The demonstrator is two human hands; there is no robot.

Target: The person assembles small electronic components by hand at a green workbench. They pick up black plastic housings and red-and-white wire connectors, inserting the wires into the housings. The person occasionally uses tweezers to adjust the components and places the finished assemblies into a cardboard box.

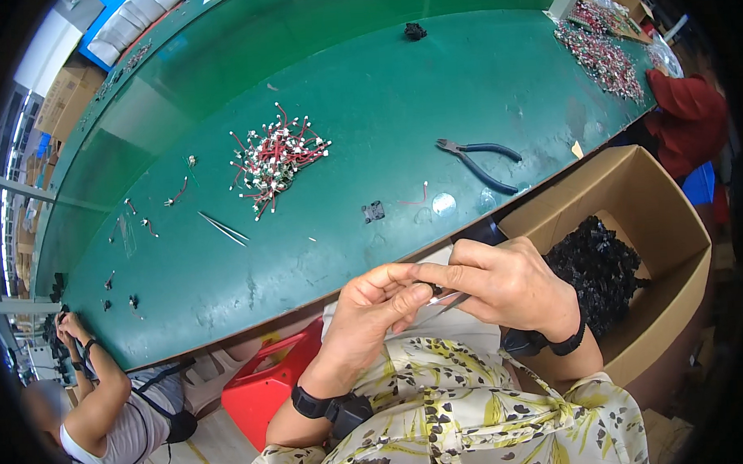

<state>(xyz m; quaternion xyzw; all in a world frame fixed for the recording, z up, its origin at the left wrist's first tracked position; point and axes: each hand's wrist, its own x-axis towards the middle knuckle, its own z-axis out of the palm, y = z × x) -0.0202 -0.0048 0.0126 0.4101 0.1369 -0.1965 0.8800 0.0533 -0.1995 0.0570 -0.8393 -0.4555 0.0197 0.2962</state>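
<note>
Here's the left hand (366, 318), its grip pinching a small dark piece (434, 289) at the fingertips, and the right hand (508, 286) grasps a slim metal tool (451, 301) just beside it, the exact contact hard to see! Beyond the grip, on the green desk (345, 171), lie pliers (461, 150); farther left, a heap of red-and-white wires (279, 157); to its right, a cardboard box (675, 303) of black parts (595, 261).

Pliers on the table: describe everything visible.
The pliers have a dark, metal-looking head and two dark blue handles, spread apart. They lie on the green table, head pointing left, one handle end near the front edge. Only the table touches them; whether the jaws are shut is too small to tell.
</note>
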